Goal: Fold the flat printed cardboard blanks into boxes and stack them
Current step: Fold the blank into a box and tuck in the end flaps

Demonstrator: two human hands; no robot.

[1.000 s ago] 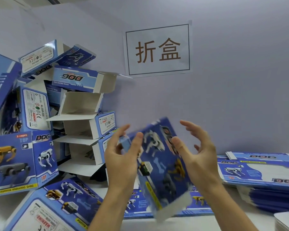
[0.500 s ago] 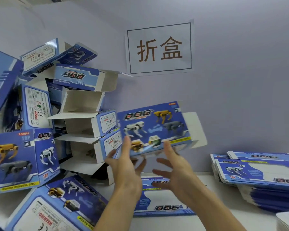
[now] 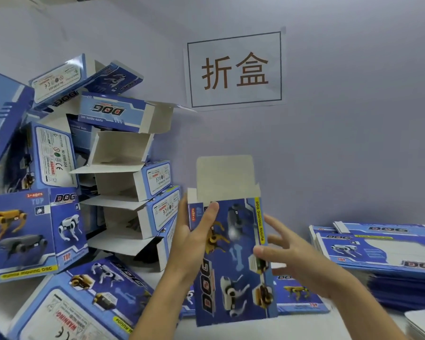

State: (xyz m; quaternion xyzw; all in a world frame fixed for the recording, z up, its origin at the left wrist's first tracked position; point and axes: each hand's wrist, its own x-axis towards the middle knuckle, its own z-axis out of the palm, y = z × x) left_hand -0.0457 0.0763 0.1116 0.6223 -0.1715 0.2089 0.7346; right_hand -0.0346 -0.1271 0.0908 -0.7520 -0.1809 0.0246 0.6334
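the box (image 3: 233, 261) stands upright in the air between the two hands, printed blue face toward the camera, with the word "dog" and the dog pictures running sideways. its plain grey top flap (image 3: 225, 177) is unfolded and points straight up above the hands. the left hand (image 3: 194, 241) grasps the box at its left edge: the thumb lies across the printed face near the upper left corner, and the remaining fingers pass behind the panel, out of sight. the right hand (image 3: 290, 251) is released, fingers spread and relaxed; its thumb tip touches the right edge of the box at mid height, and the other fingers extend behind that edge, slightly blurred.

below both hands, a flat blank (image 3: 299, 295) lies printed side up on the white counter (image 3: 317, 325). to the right of the right hand, a stack of flat blanks (image 3: 388, 256) rests on the counter. to the left of the left hand, a loose pile of folded boxes (image 3: 123, 182) leans against the wall, several with open flaps. above the hands, a paper sign (image 3: 234, 69) with two characters is fixed to the wall.
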